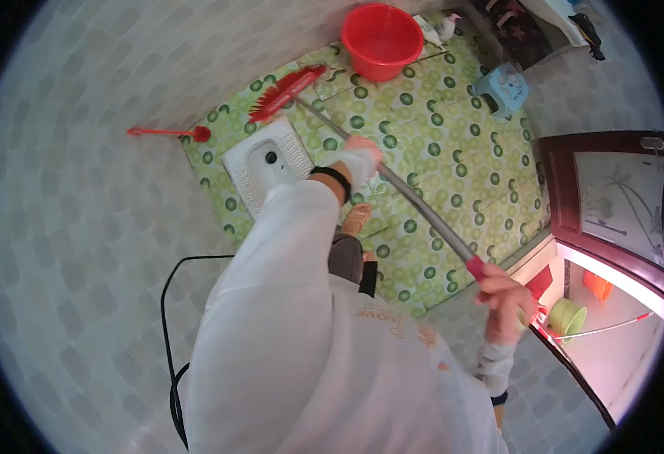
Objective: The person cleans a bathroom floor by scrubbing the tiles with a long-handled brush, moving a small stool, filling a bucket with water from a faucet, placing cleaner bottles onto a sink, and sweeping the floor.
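Observation:
A broom with a red bristle head and a grey pole slants across the view. My left hand is closed around the pole partway down. Near its top end, by the pink grip, my right hand is wrapped round the handle; this hand is a little blurred. The broom head lies on the green-circle patterned floor, close to the wall and just beyond a white squat toilet. My left sleeve covers the near part of that toilet.
A red toilet brush is by the left wall. At the back are a red basin and white bottles. A blue stool stands right of them. A framed door and a green bucket are at the right.

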A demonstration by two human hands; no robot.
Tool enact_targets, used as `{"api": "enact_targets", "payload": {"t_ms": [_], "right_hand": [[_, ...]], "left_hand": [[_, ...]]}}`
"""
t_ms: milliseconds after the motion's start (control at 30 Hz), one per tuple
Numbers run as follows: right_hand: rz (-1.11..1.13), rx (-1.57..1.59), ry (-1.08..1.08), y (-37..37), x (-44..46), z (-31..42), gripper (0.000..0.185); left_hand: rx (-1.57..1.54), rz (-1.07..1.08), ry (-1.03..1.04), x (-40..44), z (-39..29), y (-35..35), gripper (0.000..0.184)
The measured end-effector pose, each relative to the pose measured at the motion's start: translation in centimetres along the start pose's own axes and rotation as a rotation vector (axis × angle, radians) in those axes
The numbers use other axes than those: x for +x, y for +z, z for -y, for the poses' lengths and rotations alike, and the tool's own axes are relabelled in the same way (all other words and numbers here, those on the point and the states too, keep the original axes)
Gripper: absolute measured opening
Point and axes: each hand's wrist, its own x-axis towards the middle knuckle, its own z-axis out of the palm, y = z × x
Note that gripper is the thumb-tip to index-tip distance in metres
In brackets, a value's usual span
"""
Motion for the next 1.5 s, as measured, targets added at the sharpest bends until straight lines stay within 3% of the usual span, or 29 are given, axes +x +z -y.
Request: {"api": "enact_targets", "payload": {"t_ms": [100, 167, 233, 267, 333, 433, 500, 600, 700, 833, 867, 967, 1033, 1100, 1167, 1200, 1233, 1267, 1300, 1333, 1400, 1467, 1500], "right_hand": [[-0.006, 0.002, 0.063, 2.9, 2.3, -0.2, 0.029], [-0.019, -0.018, 0.098, 2.3, 2.9, 0.0, 0.029], [-0.022, -0.024, 0.006, -2.1, 2.5, 0.0, 0.032], [-0.128, -0.019, 0.021, -3.9, 2.0, 1.0, 0.034], [-0.267, 0.011, 0.089, -7.5, 1.1, 4.1, 0.037], [-0.353, -0.020, 0.105, -7.1, 2.2, 4.6, 0.037], [-0.318, -0.041, -0.027, -6.5, 3.5, 1.8, 0.037], [-0.354, 0.004, 0.115, -2.9, 5.0, 2.6, 0.038], [-0.519, -0.077, 0.175, -6.1, 2.1, 4.5, 0.039], [-0.797, -0.212, 0.095, -12.1, -3.2, 10.7, 0.041], [-0.858, -0.313, -0.019, -12.8, -4.0, 12.1, 0.041], [-0.838, -0.316, 0.007, -13.4, -6.5, 17.5, 0.042], [-0.920, -0.371, -0.041, -12.9, -6.1, 17.3, 0.040], [-0.732, -0.360, -0.295, -13.9, -5.2, 14.4, 0.038], [-0.840, -0.274, -0.202, -13.7, -3.4, 12.0, 0.031], [-0.877, -0.256, -0.145, -13.9, -2.5, 11.0, 0.029], [-0.929, -0.263, -0.177, -13.7, -1.5, 11.1, 0.029], [-0.924, -0.233, -0.081, -13.8, -0.1, 11.5, 0.025], [-0.908, -0.199, 0.008, -15.0, 1.5, 12.1, 0.021], [-0.944, -0.203, -0.038, -16.9, 2.7, 12.6, 0.021], [-0.524, -0.296, -0.207, -21.0, 5.3, 13.6, 0.015], [-0.512, -0.320, -0.190, -24.4, 9.7, 14.1, 0.019], [-0.427, -0.529, -0.152, -27.3, 12.1, 14.4, 0.026]], "left_hand": [[0.073, 0.014, -0.069, 2.5, 3.5, 0.9, 0.015], [0.200, 0.148, -0.119, 4.1, 3.2, 1.6, 0.017], [0.057, 0.178, -0.066, 4.5, -1.1, -0.3, 0.021], [0.029, 0.199, -0.057, 5.5, -3.4, -0.4, 0.021], [-0.034, 0.251, 0.139, 4.5, -7.9, -4.1, 0.022], [-0.117, 0.255, 0.177, 5.0, -8.1, -4.7, 0.020], [-0.052, 0.228, 0.159, 6.4, -5.6, -4.3, 0.019], [0.023, 0.259, 0.223, 9.1, -2.7, -1.8, 0.020], [0.002, 0.259, 0.225, 7.9, -8.7, -3.4, 0.020], [-0.182, 0.248, 0.447, 7.1, -20.7, -4.0, 0.018], [-0.170, 0.245, 0.549, 7.6, -24.2, -3.0, 0.018], [-0.079, 0.322, 0.712, 7.4, -30.7, -7.0, 0.019], [-0.107, 0.313, 0.761, 9.2, -33.3, -7.2, 0.020], [-0.314, 0.077, 0.746, 12.1, -33.4, -4.6, 0.014], [-0.346, -0.100, 0.760, 14.9, -31.7, -4.4, 0.014], [-0.232, -0.207, 0.657, 16.6, -31.7, -4.3, 0.013], [-0.423, -0.280, 0.704, 18.4, -30.8, -4.0, 0.013], [-0.324, -0.356, 0.690, 20.3, -31.0, -4.0, 0.017], [-0.461, -0.426, 0.772, 21.7, -30.8, -4.2, 0.024], [-0.599, -0.521, 0.867, 23.7, -31.0, -4.3, 0.029], [-0.624, -0.572, 0.790, 24.7, -32.3, -8.5, 0.033], [-0.656, -0.562, 0.785, 27.7, -33.1, -11.5, 0.027], [-0.708, -0.526, 0.746, 29.2, -33.4, -12.2, 0.021]]}}
